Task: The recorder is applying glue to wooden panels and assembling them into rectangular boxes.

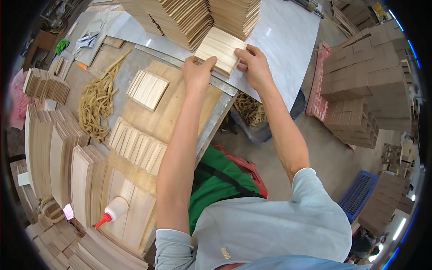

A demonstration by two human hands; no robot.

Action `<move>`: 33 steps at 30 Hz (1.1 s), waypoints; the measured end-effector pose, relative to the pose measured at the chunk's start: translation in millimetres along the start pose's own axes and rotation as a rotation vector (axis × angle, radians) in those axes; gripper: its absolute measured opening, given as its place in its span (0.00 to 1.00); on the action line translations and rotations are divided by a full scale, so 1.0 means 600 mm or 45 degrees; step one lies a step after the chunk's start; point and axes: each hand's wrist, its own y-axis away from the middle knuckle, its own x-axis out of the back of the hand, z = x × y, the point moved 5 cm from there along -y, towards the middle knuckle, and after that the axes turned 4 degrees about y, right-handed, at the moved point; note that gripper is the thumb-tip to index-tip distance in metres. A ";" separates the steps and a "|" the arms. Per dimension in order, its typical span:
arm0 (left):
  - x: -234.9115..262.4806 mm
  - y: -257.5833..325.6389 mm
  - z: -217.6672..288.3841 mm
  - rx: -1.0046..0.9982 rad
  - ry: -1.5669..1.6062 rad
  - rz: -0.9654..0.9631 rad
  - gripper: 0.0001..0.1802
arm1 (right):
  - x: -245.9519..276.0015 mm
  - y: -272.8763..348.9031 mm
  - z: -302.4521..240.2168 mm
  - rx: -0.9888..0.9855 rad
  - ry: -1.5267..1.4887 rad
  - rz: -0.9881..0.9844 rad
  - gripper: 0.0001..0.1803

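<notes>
Both hands grip a wood-slat stack beside taller piles.

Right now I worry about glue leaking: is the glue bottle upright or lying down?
Lying down. The glue bottle rests on its side on a wooden panel, red nozzle pointing lower left; no leak shows.

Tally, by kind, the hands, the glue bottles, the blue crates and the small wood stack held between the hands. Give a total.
hands: 2, left hand and right hand
held wood stack: 1
glue bottle: 1
blue crate: 1
Total: 5
</notes>
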 end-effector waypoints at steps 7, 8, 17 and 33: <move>0.040 0.107 0.007 0.067 1.107 -0.261 0.27 | -0.022 0.170 -0.078 0.389 -0.032 -0.087 0.42; 0.040 0.131 0.017 0.204 1.332 -0.409 0.26 | -0.021 0.190 -0.090 0.409 -0.194 -0.257 0.43; 0.025 0.287 0.007 0.373 1.880 -0.931 0.33 | -0.083 0.184 -0.031 -0.034 -0.075 -1.366 0.51; 0.119 0.309 0.017 -0.321 0.773 -0.060 0.40 | -0.125 0.193 0.003 -0.030 -0.157 -0.899 0.47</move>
